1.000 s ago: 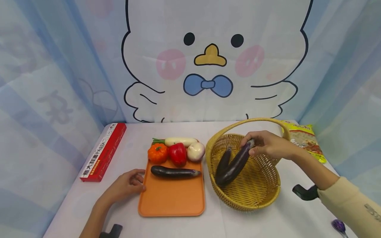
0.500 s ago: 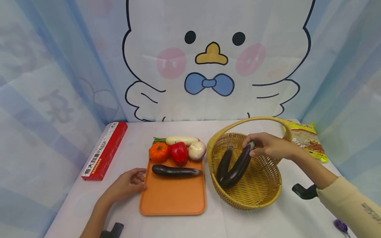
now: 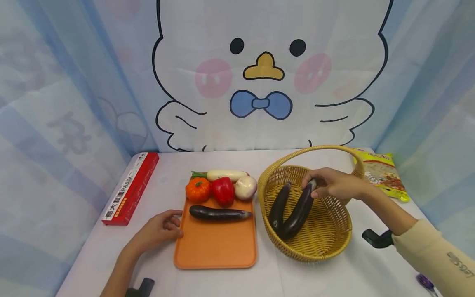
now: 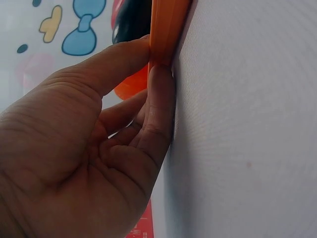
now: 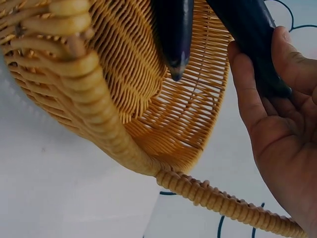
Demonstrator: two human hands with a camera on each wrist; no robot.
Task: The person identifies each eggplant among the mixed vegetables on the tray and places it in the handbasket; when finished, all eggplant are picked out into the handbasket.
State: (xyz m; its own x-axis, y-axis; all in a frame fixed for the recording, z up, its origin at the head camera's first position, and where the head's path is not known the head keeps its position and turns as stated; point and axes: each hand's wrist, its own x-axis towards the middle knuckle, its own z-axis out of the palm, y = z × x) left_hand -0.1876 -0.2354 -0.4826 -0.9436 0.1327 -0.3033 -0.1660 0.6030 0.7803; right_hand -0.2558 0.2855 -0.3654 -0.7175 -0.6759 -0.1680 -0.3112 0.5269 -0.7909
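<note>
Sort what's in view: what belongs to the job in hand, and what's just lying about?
Likely part of the job:
eggplant in the right hand
second eggplant and basket
tray, edge held by left hand
third eggplant, on the tray
orange vegetable, red pepper, round white vegetable, white radish

Likely just lying about:
red pasta box
yellow packet
purple item, partly cut off

Over there, the right grip [image 5: 285, 131] pinches one dark eggplant [image 5: 247, 34] near its end, between thumb and fingers; a second eggplant [image 5: 176, 34] lies in the wicker basket [image 5: 94, 104] with the wrapped handle [image 5: 228, 201].
</note>
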